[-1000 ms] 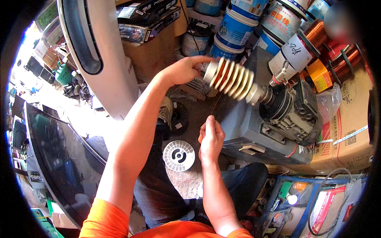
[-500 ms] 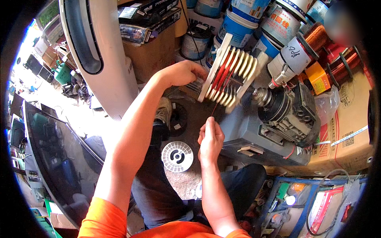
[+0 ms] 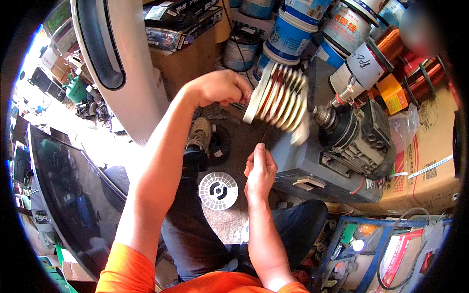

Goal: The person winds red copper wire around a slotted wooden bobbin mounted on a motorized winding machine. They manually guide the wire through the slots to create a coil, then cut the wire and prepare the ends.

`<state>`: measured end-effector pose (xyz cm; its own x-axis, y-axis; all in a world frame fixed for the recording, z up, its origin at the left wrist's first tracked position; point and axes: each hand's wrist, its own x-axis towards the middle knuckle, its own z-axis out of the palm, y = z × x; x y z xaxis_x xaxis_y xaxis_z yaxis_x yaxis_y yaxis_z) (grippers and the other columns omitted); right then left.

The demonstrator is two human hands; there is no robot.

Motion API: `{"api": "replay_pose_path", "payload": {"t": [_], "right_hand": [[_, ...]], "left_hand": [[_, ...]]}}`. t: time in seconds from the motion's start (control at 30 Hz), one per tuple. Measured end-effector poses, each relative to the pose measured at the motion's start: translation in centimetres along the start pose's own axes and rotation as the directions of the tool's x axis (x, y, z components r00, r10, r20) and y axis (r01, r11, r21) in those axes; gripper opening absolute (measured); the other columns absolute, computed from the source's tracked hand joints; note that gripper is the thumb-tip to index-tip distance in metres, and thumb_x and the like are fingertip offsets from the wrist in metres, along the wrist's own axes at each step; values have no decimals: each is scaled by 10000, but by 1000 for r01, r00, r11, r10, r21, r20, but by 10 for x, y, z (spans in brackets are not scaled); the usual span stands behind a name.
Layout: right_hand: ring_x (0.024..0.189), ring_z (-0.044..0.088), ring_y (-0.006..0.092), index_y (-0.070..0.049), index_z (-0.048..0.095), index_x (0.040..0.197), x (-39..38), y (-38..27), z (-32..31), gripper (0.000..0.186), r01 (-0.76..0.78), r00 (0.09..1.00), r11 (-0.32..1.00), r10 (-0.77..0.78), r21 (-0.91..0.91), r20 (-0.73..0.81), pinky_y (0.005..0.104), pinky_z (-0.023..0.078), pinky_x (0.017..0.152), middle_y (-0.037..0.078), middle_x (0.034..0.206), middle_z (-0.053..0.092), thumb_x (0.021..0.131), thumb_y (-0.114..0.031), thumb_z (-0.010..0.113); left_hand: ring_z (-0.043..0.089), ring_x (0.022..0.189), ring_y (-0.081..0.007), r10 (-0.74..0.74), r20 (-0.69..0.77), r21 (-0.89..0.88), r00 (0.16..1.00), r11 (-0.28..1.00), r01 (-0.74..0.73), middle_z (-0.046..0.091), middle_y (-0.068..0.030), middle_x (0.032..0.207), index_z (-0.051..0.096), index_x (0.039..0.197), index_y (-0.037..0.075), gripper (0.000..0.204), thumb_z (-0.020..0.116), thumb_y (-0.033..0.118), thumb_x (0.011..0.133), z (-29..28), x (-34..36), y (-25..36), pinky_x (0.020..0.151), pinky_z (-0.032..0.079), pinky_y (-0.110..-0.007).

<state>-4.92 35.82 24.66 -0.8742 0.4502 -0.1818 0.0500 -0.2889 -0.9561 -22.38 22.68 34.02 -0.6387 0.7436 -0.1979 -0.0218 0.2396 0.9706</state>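
Observation:
A cream-coloured coil winding former (image 3: 281, 97) with several ribs and end plates is smeared by motion in front of me. Reddish wire lies in the grooves towards its left end. My left hand (image 3: 222, 89) is closed at the left end plate, its fingertips curled against something there that I cannot make out. Below the former, my right hand (image 3: 260, 171) pinches a thin dark-red wire (image 3: 266, 134) between thumb and fingers. That wire runs up to the former's underside.
A grey motor (image 3: 359, 139) sits right of the former on a grey metal base (image 3: 312, 180). Beyond are blue-and-white buckets (image 3: 290, 36) and copper wire spools (image 3: 425, 80). A white slotted reel (image 3: 218, 191) stands between my legs. At left are a tall white cabinet (image 3: 124, 63) and a dark screen (image 3: 73, 195).
The former has turned and is now more blurred, its end plates at a different angle. My left hand has shifted slightly with it; my right hand keeps its place on the wire.

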Motion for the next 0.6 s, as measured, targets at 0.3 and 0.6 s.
{"api": "replay_pose_path", "payload": {"t": [0.3, 0.6], "right_hand": [[432, 360, 24, -114, 505, 650, 1, -3, 4, 378, -33, 999, 999, 33, 4, -15, 183, 264, 370, -54, 544, 422, 938, -358, 533], [442, 371, 22, -119, 507, 655, -1, 1, 6, 369, -74, 997, 997, 74, 20, -8, 183, 261, 370, -58, 553, 427, 928, -362, 553]], "left_hand": [[535, 719, -98, 150, -239, 452, 959, 891, -26, 628, -29, 845, 658, 1056, 67, 365, 515, -8, 728, 5, 20, -12, 637, 441, -275], [596, 809, -170, 346, -325, 294, 880, 922, -254, 648, -92, 997, 580, 1248, 179, 553, 442, -13, 748, 1, 26, -30, 755, 477, -276]]}}
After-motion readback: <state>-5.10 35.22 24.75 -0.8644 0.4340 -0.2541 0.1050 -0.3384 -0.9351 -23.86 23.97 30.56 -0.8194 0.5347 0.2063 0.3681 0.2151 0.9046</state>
